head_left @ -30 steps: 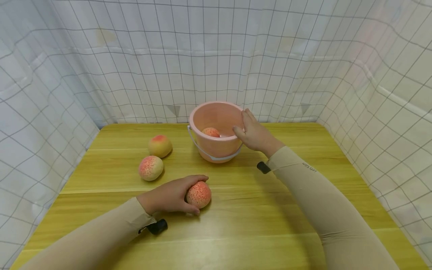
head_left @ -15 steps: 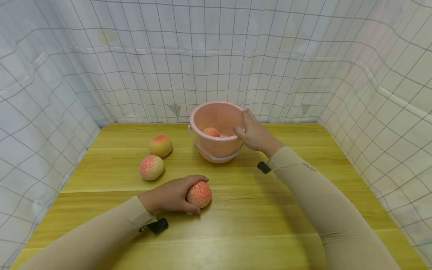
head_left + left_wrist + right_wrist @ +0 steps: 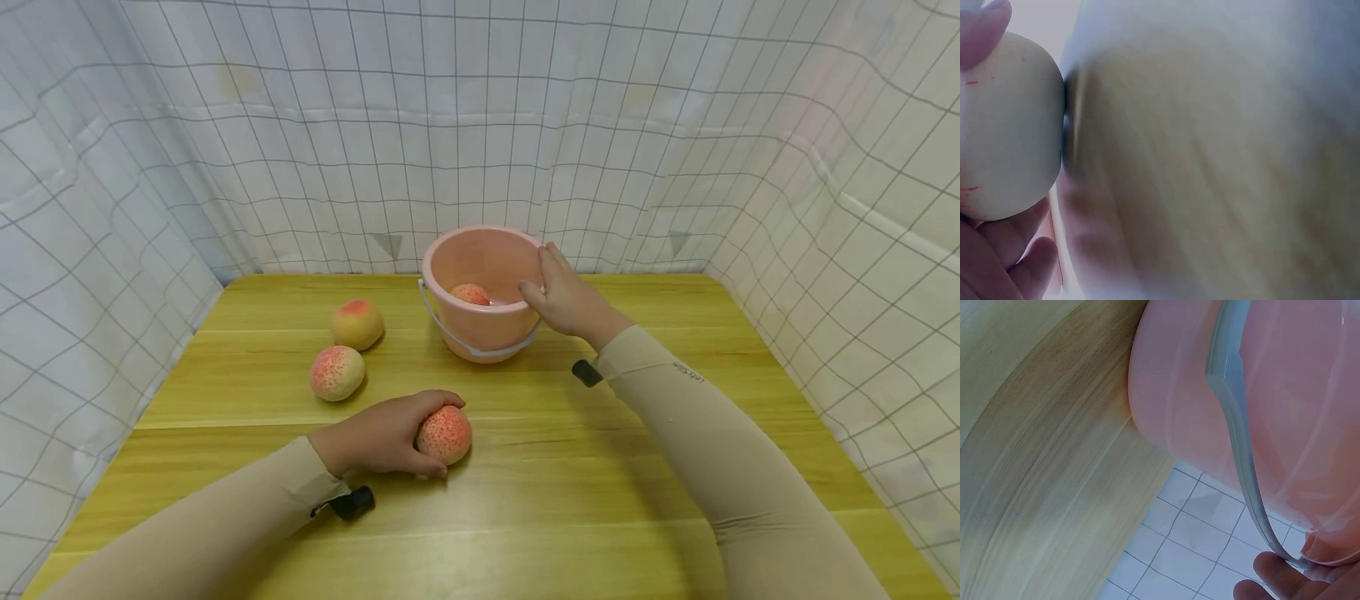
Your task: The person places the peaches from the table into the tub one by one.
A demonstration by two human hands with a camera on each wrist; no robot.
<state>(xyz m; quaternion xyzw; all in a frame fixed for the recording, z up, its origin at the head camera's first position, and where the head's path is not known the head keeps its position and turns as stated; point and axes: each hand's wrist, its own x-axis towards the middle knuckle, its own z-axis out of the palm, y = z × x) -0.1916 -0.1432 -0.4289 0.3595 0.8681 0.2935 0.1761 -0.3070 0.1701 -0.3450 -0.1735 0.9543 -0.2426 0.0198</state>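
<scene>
My left hand (image 3: 382, 435) curls its fingers and thumb around a red-speckled peach (image 3: 447, 435) at the front middle of the table. In the left wrist view the pale underside of this peach (image 3: 1016, 131) touches the wooden surface. Farther back, my right hand (image 3: 573, 302) grips the right rim of a pink bucket (image 3: 483, 329), thumb toward the inside. The bucket stands upright with its pale handle (image 3: 486, 352) hanging down in front. Inside it lies another peach (image 3: 470, 293); the rest of the bottom is hidden by the front wall.
Two more peaches sit left of the bucket: a yellow one (image 3: 357, 324) and a pale, pink-speckled one (image 3: 337, 372) just in front of it. A white grid-patterned curtain (image 3: 480, 125) encloses the wooden table (image 3: 600, 517) at the back and both sides.
</scene>
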